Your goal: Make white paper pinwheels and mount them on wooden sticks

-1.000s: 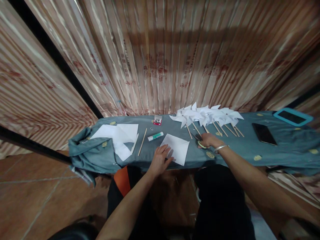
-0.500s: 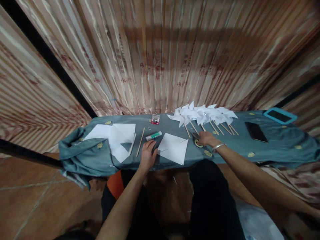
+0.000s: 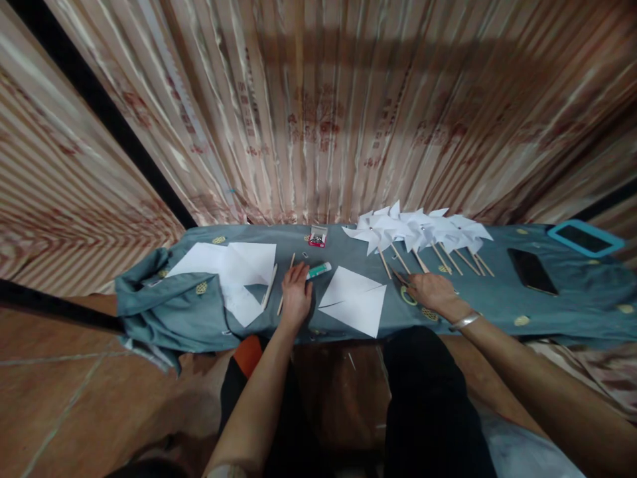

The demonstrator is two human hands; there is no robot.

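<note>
Left hand (image 3: 296, 292) covers part of wooden stick (image 3: 281, 306), left of glue stick (image 3: 320, 270); right hand (image 3: 432, 292) at scissors (image 3: 403, 294); both grips unclear. Slit white paper (image 3: 353, 301) lies between.

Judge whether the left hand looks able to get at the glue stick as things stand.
Probably yes: the left hand is right by the left end of the glue stick, and nothing visible covers it. The cut paper square lies to the right, leaving that end free.
</note>
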